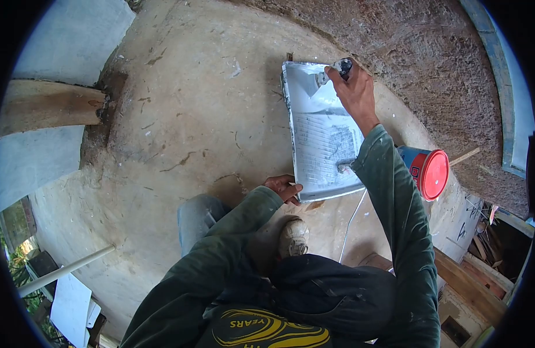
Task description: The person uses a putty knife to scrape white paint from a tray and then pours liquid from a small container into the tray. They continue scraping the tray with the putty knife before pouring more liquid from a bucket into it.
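Dark, yellow-lettered shirt [279, 327] fills foreground; ahead, white-smeared tray [315, 139] lies beside red-lidded bucket [421, 168]; left hand [284, 189], thumb over rim, pinches tray's near-left corner; right hand [357, 95] grips paint-marked tool [341, 66] at far end.

Location type: building or renovation site, partly open to the outside. Indicators: the floor [180, 124] is bare, stained and cracked, with pale spots. At 2 o'clock, a rough brown surface [424, 64] is left unfinished. Just off centre, toward 1 o'clock, is a whitened paint tray [322, 119]; at 3 o'clock, a blue bucket [415, 165] with a red lid. At 4 o'clock: a wooden beam [470, 284] and a scrap wood pile [485, 246]. At 8 o'clock: greenery [12, 238] and loose white boards [71, 304].
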The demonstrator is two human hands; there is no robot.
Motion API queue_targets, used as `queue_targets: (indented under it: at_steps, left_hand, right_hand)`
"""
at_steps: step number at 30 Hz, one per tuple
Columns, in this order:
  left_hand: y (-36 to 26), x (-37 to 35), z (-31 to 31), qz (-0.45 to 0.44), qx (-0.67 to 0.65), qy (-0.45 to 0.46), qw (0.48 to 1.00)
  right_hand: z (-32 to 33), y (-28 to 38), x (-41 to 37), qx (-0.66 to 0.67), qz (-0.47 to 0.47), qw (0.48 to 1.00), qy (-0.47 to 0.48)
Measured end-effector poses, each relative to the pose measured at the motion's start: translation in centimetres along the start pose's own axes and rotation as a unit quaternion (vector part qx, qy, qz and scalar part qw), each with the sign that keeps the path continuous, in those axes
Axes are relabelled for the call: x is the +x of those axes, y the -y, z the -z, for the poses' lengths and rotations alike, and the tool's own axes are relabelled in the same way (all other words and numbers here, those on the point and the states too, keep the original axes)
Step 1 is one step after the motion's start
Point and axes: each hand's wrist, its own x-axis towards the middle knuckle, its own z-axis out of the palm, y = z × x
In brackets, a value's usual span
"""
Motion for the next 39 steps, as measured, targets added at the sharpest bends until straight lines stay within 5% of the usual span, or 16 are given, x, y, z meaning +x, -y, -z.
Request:
queue_targets:
  at_steps: [30,39]
  left_hand:
    - [0.8,0.4,0.0,-0.009,-0.012,-0.002,1.000]
    - [0.4,0.2,0.0,0.001,-0.014,-0.002,1.000]
  right_hand:
    - [-2.2,3.1,0.2,0.074,-0.004,0.997,0.030]
    - [2.0,0.4,0.5,0.051,-0.010,0.999,0.005]
